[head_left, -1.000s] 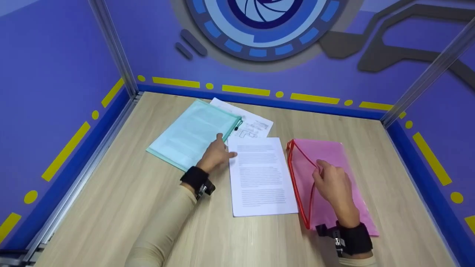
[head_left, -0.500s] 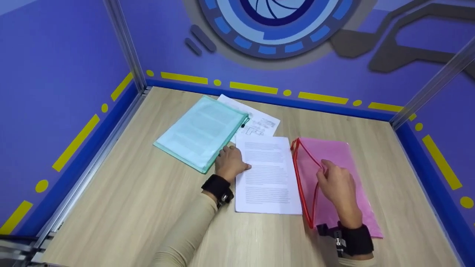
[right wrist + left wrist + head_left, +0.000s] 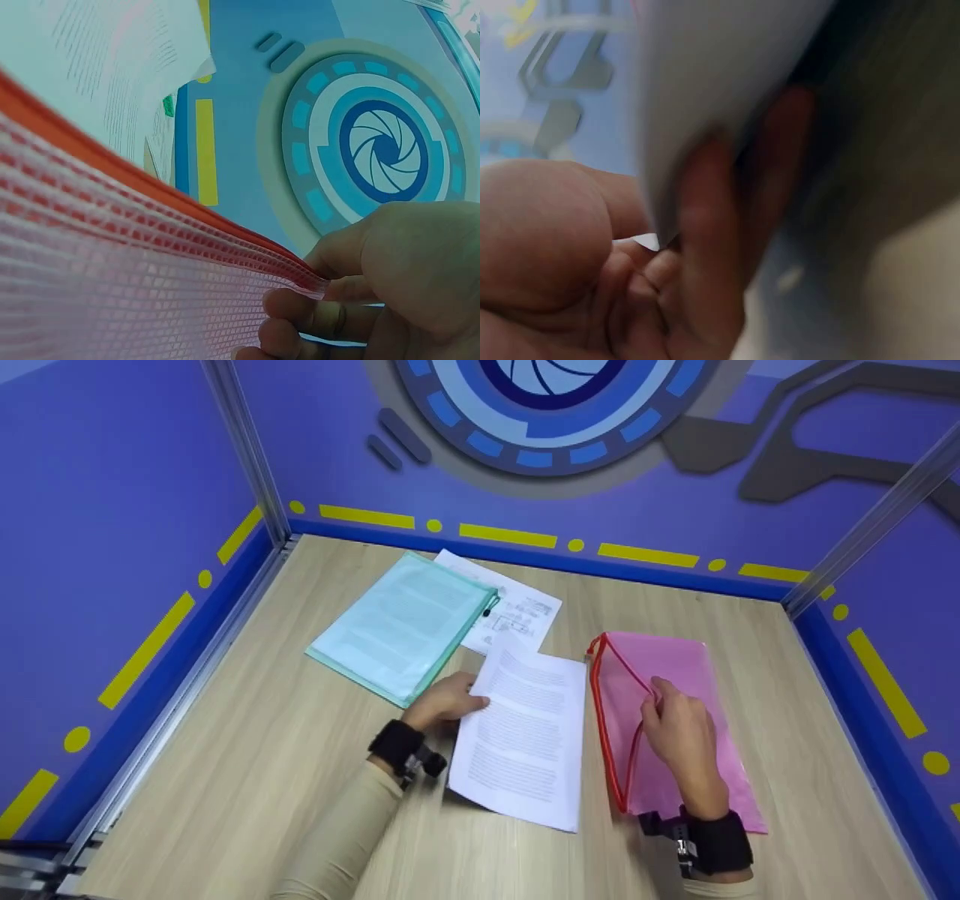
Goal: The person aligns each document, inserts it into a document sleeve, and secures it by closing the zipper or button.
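A printed sheet (image 3: 521, 731) is pinched at its left edge by the left hand (image 3: 442, 703). The pink pouch (image 3: 675, 720) is pinched at its red rim by the right hand (image 3: 679, 731).

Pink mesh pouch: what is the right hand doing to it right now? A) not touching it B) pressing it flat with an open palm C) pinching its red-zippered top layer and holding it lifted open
C: the right hand pinches the red-edged upper layer of the pink mesh pouch, raised into an opening.

Both arms reach forward; left hand (image 3: 444, 703) curls its fingers in a pinch, right hand (image 3: 679, 731) pinches too
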Demonstrator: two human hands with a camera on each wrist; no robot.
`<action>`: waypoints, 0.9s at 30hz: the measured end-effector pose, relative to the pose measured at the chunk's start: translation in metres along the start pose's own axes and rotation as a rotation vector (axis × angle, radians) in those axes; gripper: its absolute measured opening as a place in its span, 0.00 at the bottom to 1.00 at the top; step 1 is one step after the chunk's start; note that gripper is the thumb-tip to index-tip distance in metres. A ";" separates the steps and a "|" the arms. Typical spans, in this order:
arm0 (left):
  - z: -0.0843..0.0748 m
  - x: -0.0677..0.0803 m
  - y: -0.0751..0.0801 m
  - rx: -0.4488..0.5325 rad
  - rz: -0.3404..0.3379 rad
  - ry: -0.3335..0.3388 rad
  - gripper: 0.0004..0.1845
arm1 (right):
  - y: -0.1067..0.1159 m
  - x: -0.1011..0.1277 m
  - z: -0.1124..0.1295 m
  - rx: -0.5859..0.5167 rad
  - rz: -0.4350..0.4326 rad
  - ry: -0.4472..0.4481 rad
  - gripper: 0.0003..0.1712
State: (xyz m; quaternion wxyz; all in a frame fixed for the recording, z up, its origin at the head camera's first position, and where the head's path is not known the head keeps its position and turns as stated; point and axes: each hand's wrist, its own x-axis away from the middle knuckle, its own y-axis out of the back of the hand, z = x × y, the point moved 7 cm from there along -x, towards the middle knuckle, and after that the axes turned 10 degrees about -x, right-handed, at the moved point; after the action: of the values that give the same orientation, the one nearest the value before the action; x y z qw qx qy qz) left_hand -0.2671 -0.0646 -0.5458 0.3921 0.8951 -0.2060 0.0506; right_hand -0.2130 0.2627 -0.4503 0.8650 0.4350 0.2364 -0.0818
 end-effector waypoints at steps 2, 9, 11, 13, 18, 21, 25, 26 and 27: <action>0.013 0.003 0.007 0.106 0.012 -0.007 0.15 | 0.000 -0.001 0.000 0.000 0.004 0.011 0.16; 0.034 0.019 0.023 0.323 -0.046 -0.042 0.16 | -0.004 -0.005 -0.009 0.001 0.113 -0.059 0.19; 0.035 0.021 0.024 0.318 -0.069 -0.051 0.16 | -0.005 -0.005 -0.010 0.002 0.130 -0.075 0.19; 0.035 0.021 0.024 0.308 -0.080 -0.058 0.16 | -0.004 -0.004 -0.011 0.002 0.139 -0.086 0.20; 0.034 0.023 0.027 0.307 -0.093 -0.108 0.16 | -0.004 -0.005 -0.013 -0.002 0.141 -0.085 0.20; 0.028 0.024 0.032 0.321 -0.085 -0.145 0.16 | -0.005 -0.006 -0.014 0.004 0.139 -0.079 0.19; 0.014 0.021 0.031 0.339 -0.025 -0.183 0.15 | -0.008 -0.006 -0.012 0.012 0.139 -0.076 0.19; 0.010 0.019 0.028 0.346 -0.002 -0.188 0.15 | -0.009 -0.006 -0.011 0.009 0.144 -0.076 0.19; 0.006 0.017 0.025 0.351 0.019 -0.194 0.15 | -0.010 -0.005 -0.009 0.009 0.145 -0.076 0.20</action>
State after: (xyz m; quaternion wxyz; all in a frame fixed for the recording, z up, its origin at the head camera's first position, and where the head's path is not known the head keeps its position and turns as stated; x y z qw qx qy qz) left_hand -0.2626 -0.0897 -0.5287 0.2080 0.9485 -0.2390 0.0030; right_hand -0.2242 0.2637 -0.4598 0.8752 0.4512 0.1708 -0.0365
